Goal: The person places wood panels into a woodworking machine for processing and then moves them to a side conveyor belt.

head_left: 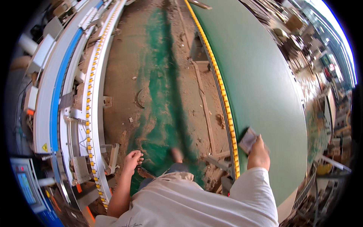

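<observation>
My right hand [259, 154] is closed on a flat, roughly rectangular block [248, 140] with a greyish-pink face and a dark edge. Motion blur hides what kind of block it is. Hand and block are over the near left part of a long green conveyor belt [264, 87]; whether the block touches the belt I cannot tell. On the other side of my body, my left hand [133, 160] hangs above the floor beside the roller rail. Its fingers are loosely bent and a little apart, with nothing visible in them.
Yellow rollers [223, 87] line the belt's left edge. Left of the aisle runs a white rail [92, 94] with yellow rollers, beside a machine with a blue strip [62, 83]. A control screen [26, 187] stands at lower left. Dust and scraps litter the green-painted floor [160, 75].
</observation>
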A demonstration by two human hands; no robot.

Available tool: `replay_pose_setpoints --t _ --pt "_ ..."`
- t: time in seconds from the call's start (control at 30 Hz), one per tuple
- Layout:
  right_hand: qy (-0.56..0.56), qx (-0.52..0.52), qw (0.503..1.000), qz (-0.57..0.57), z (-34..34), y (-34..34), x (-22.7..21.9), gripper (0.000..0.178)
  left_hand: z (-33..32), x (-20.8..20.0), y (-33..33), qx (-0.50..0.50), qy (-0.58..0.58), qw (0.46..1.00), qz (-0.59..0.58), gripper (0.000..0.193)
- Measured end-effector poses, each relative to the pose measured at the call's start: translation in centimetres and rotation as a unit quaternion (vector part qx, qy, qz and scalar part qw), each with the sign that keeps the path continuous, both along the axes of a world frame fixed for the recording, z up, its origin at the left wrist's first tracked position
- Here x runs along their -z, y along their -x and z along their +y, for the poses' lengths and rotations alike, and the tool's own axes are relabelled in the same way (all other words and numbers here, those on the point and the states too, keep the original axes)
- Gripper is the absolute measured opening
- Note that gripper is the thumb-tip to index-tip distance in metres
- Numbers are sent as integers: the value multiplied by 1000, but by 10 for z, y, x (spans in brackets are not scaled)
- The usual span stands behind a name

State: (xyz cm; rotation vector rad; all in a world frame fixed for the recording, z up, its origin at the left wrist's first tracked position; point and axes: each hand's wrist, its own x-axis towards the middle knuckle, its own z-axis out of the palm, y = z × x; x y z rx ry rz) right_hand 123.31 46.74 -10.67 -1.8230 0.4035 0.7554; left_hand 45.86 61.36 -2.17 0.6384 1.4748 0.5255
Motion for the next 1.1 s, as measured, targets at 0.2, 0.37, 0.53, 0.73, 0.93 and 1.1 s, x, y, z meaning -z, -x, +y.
replay_pose_setpoints --t 0.2,0.37,0.53,0.73,0.93,1.1 --pt "65 -13 998 5 -48 -29 -7 101 11 -23 -63 58 -21 997 -47 26" --pt "-1 -150 969 -196 46 15 -99 101 22 -19 -107 138 -72 983 -93 28" --pt "-145 -670 666 -294 190 343 -217 105 49 -95 -129 103 -116 963 -222 56" --pt "-323 -800 351 -363 214 706 -214 98 -42 -71 107 -338 -214 891 -217 54" --pt "-103 -905 304 -279 183 957 -117 72 -172 -48 304 -546 -206 805 -106 35" --pt "-175 -924 264 -215 133 1136 -98 76 -219 -3 437 -668 -173 714 -114 39"
